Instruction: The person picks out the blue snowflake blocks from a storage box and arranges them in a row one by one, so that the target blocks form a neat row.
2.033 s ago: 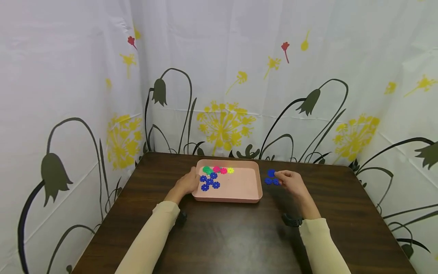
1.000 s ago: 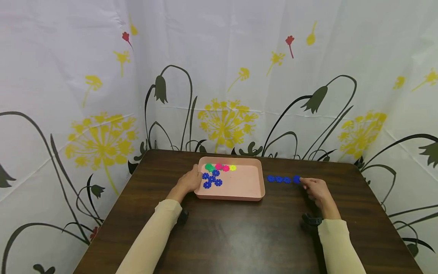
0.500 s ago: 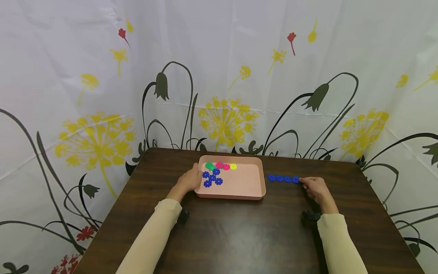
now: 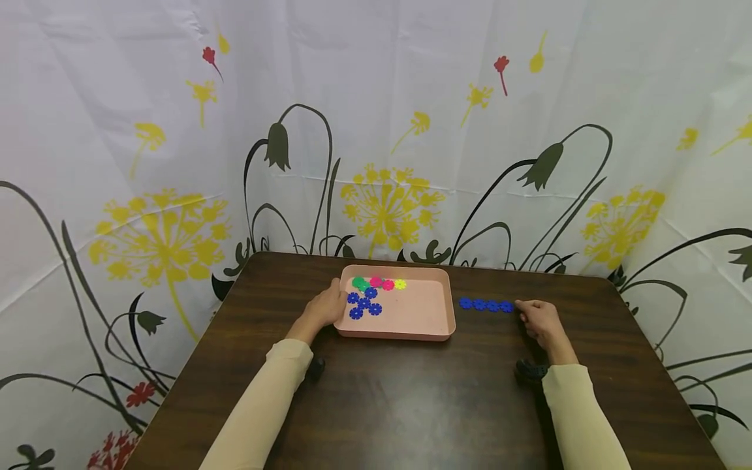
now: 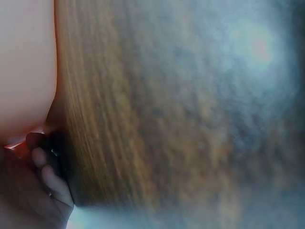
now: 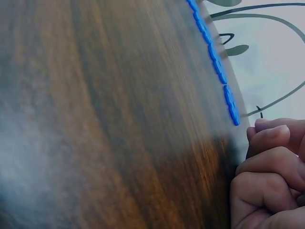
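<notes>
Just left of our right hand (image 4: 542, 321), fingers curled: four blue discs (image 4: 480, 305) in a row | left hand (image 4: 322, 311): we grip the tray (image 4: 417, 320) | right of that grip, inside: five more blue discs (image 4: 364, 303)

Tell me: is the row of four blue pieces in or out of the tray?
Out: the row lies on the table, just right of the tray.

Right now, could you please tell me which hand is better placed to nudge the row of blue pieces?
Probably the right hand: it appears empty, just beyond the end of the blue row, while the left hand grips the left side of the pink tray.
</notes>
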Motion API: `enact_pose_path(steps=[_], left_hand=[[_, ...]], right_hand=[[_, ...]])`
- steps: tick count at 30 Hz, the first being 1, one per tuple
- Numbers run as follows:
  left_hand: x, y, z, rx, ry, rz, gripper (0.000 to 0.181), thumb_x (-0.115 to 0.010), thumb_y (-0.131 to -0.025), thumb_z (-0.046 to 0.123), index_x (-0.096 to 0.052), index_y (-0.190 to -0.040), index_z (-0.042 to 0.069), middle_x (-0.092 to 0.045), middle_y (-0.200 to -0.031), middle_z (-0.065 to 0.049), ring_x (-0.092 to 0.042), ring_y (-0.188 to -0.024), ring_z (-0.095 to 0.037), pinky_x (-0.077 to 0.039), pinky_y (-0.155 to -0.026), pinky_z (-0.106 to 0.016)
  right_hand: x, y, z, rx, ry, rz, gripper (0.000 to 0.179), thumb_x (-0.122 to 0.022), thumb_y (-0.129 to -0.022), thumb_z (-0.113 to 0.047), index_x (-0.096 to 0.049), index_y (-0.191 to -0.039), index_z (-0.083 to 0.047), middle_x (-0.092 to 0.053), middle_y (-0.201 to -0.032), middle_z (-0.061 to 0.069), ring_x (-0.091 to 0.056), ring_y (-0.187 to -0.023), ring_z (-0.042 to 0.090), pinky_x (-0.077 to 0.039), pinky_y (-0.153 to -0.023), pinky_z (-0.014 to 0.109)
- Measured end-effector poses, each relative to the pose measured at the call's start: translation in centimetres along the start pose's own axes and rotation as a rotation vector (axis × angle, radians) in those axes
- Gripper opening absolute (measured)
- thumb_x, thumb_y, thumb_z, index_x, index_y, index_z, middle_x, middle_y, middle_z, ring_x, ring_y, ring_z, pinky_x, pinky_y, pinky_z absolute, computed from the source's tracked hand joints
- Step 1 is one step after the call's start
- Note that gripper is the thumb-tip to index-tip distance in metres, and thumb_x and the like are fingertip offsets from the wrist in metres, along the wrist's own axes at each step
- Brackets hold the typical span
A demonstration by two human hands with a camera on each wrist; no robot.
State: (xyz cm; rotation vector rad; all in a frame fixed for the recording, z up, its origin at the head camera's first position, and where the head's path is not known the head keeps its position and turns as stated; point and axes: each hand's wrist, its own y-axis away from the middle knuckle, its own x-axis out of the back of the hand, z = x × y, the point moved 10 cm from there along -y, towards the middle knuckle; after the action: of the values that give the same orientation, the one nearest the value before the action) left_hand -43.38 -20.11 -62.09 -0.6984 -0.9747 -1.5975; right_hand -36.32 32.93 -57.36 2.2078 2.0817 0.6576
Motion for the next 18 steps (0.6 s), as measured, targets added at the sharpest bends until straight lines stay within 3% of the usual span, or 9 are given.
enact_pose_path(steps=[3, 7, 12, 18], left_hand=[[0.3, 0.6, 0.5, 0.011, 0.009, 0.004, 0.053, -0.03, -0.113, 0.04, -0.033, -0.154, 0.007, -0.063, -0.117, -0.018, -0.061, -0.098, -0.033, -0.051, -0.095, -0.055], [0.6, 1.1, 0.8, 0.011, 0.017, 0.005, 0.055, -0.032, -0.112, 0.04, -0.032, -0.156, 0.006, -0.065, -0.121, -0.019, -0.061, -0.098, -0.033, -0.051, -0.099, -0.058], [0.1, 0.2, 0.3, 0.015, 0.014, -0.012, 0.056, -0.028, -0.113, 0.041, -0.029, -0.157, 0.007, -0.063, -0.127, -0.019, -0.061, -0.1, -0.032, -0.051, -0.101, -0.057], [-0.2, -0.1, 0.0, 0.028, 0.001, -0.012, 0.056, -0.028, -0.113, 0.041, -0.03, -0.158, 0.007, -0.063, -0.132, -0.02, -0.062, -0.104, -0.032, -0.051, -0.103, -0.058]], right_hand=[[0.1, 0.0, 0.2, -0.013, -0.017, 0.016, 0.033, -0.057, -0.112, -0.03, -0.062, -0.119, 0.002, -0.055, -0.069, -0.008, -0.037, -0.052, 0.004, -0.037, -0.052, 0.024], [0.0, 0.4, 0.3, -0.02, -0.034, 0.054, 0.033, -0.055, -0.113, -0.027, -0.058, -0.13, 0.002, -0.057, -0.075, -0.008, -0.04, -0.054, 0.004, -0.038, -0.053, 0.025], [-0.2, 0.6, -0.6, 0.01, -0.057, 0.096, 0.04, -0.052, -0.112, -0.025, -0.051, -0.141, 0.004, -0.059, -0.081, -0.007, -0.039, -0.053, 0.004, -0.038, -0.052, 0.025], [-1.8, 0.7, -2.6, 0.047, -0.057, 0.087, 0.044, -0.051, -0.113, -0.029, -0.051, -0.141, 0.005, -0.059, -0.082, -0.005, -0.037, -0.052, 0.003, -0.037, -0.052, 0.025]])
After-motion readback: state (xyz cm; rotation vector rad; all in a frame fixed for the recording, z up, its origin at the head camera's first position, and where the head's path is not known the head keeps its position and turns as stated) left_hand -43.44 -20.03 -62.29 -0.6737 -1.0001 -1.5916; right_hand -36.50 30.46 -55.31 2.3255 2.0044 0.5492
